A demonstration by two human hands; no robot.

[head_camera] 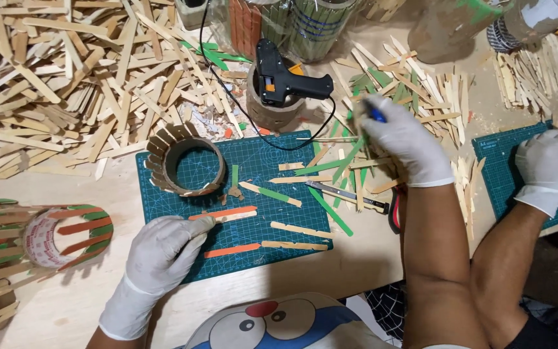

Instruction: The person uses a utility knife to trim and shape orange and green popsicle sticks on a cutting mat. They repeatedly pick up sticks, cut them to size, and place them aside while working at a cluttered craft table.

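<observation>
On the green mat (pixel 163 169), left fingers (pixel 198 227) curl, touching an orange stick (pixel 222 212).

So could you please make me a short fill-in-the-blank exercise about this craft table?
1. The black glue gun rests on top of a cardboard ____.
2. The left hand touches an ____ stick on the green cutting mat.
3. Both hands wear white ____.
4. The right hand reaches to the sticks while holding something ____.

Missing words: tube; orange; gloves; blue

Orange stick (pixel 222 212) flat on green mat (pixel 279 155); blue-tipped tool (pixel 374 114) over stick pile.
</observation>
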